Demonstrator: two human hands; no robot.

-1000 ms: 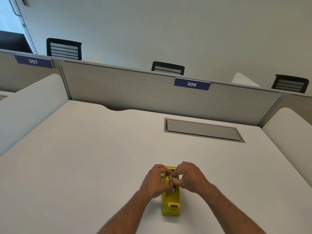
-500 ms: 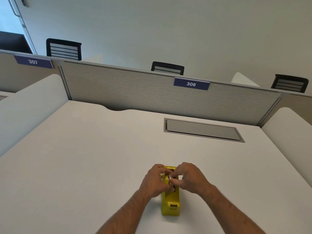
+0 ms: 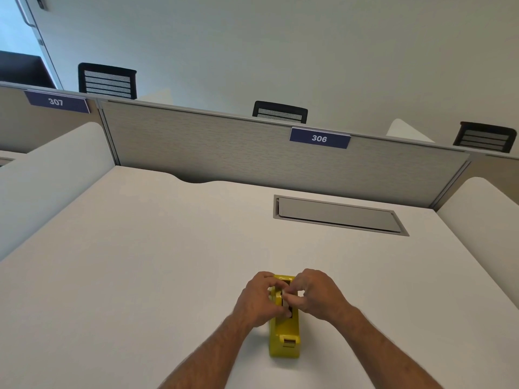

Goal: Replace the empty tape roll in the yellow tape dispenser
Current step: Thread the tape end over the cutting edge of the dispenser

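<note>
Hardly any movement since the earlier frames: both hands in the same spot over the dispenser, fingers shifted only slightly around the roll slot.

Yellow dispenser (image 3: 284,336) standing on the white worktop (image 3: 140,262) in the lower centre of the frame, cutter end toward the bottom edge, far end tucked under the hands. Left hand (image 3: 259,300) pressed against the dispenser's left side, fingers curled over its top edge. Right hand (image 3: 317,294) on the right side and above, fingertips (image 3: 289,296) pinched together over the slot, meeting those of the left hand. Both hands closed around the top of the dispenser; a small pale thing pinched between the fingertips, too covered to say whether roll, core or tape end.

Roll slot mostly hidden by fingers, only a dark sliver visible below them. Contents of the slot impossible to make out. Forearms cut off by the bottom edge.

Farther up the frame, well apart from the hands: grey hatch (image 3: 337,216) set in the worktop, partition (image 3: 224,147) with label 306 (image 3: 319,138).
</note>
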